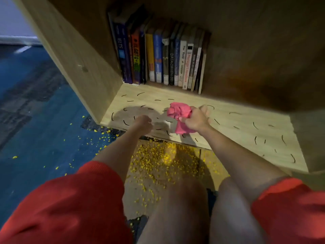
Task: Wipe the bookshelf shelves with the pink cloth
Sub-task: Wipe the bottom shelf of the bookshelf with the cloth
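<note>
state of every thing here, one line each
pink cloth: bunched up, gripped by right hand
left hand: fingers curled, holding nothing
shelf: covered in black marks
books: upright, row at back
yellow crumbs: scattered below the shelf

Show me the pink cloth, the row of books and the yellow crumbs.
pink cloth (175, 111): head view, bunched upper part.
row of books (171, 64): head view, a middle spine.
yellow crumbs (158, 164): head view, dense patch on floor.
</note>
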A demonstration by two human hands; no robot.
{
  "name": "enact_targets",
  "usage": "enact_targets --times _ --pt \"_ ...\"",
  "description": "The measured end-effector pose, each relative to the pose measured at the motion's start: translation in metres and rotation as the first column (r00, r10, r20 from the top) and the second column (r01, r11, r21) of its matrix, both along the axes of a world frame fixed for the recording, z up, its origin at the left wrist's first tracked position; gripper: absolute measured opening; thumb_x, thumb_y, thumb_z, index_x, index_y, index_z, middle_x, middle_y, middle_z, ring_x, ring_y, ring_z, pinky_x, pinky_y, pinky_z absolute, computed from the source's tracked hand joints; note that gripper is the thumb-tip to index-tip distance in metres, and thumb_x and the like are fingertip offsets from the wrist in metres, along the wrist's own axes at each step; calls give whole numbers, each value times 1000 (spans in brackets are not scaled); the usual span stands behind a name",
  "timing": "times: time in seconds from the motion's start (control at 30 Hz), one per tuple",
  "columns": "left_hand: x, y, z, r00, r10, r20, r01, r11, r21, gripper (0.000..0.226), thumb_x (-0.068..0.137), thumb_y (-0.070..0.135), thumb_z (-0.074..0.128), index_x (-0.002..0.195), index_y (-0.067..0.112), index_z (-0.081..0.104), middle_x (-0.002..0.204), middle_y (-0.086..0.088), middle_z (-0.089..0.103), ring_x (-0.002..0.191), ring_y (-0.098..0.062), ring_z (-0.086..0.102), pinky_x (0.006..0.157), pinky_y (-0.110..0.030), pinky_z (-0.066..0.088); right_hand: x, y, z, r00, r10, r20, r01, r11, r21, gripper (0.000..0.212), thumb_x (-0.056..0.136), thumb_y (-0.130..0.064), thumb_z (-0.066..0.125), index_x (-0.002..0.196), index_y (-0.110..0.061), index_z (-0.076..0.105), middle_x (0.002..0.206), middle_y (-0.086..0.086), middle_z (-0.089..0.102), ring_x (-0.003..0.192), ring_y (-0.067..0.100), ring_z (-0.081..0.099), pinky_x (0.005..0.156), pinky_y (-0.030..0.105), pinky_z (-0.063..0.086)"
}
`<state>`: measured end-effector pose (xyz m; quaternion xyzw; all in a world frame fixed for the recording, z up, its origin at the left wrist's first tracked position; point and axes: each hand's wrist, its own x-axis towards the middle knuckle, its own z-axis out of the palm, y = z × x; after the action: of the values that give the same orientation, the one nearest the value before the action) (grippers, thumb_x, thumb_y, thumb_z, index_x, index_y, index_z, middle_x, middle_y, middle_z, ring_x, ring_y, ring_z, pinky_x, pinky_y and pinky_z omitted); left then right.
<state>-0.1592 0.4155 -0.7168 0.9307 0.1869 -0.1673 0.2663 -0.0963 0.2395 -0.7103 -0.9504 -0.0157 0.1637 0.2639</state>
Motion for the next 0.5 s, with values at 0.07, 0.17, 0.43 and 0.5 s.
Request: enact_targets --times 0.07,0.17,0.43,0.5 --pt "-4 5 -4 997 -60 -57 61 998 11 37 96 10 41 131 5 53 139 -14 47 127 -28 43 100 -31 36 -9 4 3 999 18 36 -14 996 -93 39 83 -39 64 112 -13 58 124 12 41 122 31 34 103 40 34" --pt "-10 11 -7 991 -120 -55 122 991 46 38 96 11 40 131 3 51 139 -17 46 128 -30 42 101 -32 35 -16 12 10 1000 -5 14 5 1000 -11 27 85 -33 63 103 -13 64 118 13 46 118 30 37 100 36 35" --pt "-8 21 -25 978 -199 -66 207 968 144 41 96 15 43 135 6 45 139 -16 42 127 -32 41 105 -43 36 -30 -1 4 999 -16 39 11 992 124 40 89 -15 57 121 3 41 101 7 51 89 20 51 67 26 36" --pt "-15 28 -35 981 -178 -79 188 972 141 41 95 12 44 135 7 46 137 -15 43 125 -32 42 104 -46 37 -33 -10 -5 1000 12 -25 -9 994 111 50 91 -15 56 132 0 30 108 11 55 96 25 55 71 29 39"
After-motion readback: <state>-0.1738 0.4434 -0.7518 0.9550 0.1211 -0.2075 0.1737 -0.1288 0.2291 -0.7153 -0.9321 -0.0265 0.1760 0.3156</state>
